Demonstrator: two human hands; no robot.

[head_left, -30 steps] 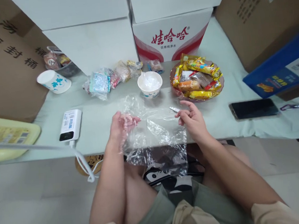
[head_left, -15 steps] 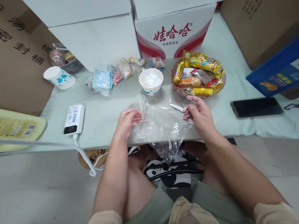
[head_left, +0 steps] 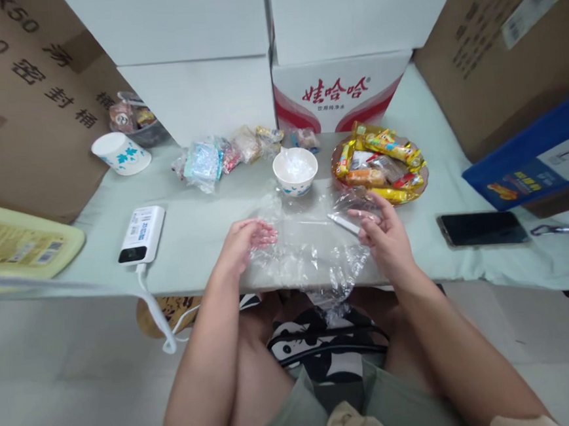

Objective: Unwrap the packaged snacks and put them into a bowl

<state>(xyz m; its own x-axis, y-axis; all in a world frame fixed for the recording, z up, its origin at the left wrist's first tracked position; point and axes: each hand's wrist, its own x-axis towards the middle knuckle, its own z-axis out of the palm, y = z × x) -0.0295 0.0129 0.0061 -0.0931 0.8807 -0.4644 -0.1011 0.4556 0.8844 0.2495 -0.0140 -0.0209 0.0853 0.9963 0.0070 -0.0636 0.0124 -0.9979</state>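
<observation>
Since 1 s ago, clear bag (head_left: 305, 260) is up a bit: less hangs below tbl (head_left: 194, 226) edge. 1 bag, btwn both hands. L hand (head_left: 245, 242) fingers close tog. at film, can't tell if pinching; R hand (head_left: 387, 238) pinches 1 white pen (head_left: 343, 223), index stretched out. 2 paper cups (head_left: 296, 187), 1 phone (head_left: 483, 228), 1 pwr bank (head_left: 143, 231); 1 snack bowl (head_left: 426, 181) just past R hand; white boxes (head_left: 196, 92) block back.

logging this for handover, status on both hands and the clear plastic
Left hand touching clear plastic, grip unclear. Right hand holding white pen-like tool, also at plastic. Plastic spread, draping over table edge. Paper cup close beyond.
</observation>
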